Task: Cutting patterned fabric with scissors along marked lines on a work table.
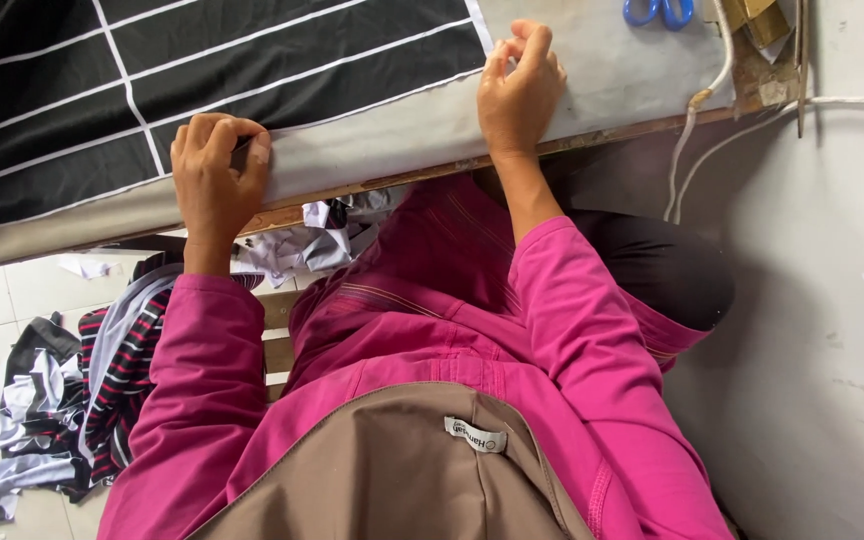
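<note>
A black fabric (202,70) with thin white stripes lies spread on a table covered in grey cloth (602,70). My left hand (214,170) is at the table's near edge, with its fingers curled and pinching the fabric's near hem. My right hand (520,88) is further right and pinches the fabric's near right corner between thumb and fingertips. Both arms are in pink sleeves.
Blue-handled scissors (658,12) lie at the far right of the table. White cables (694,130) hang off its right end beside a pale wall. Striped fabric scraps (52,400) are piled on the tiled floor at the left, and more scraps (302,245) lie under the table edge.
</note>
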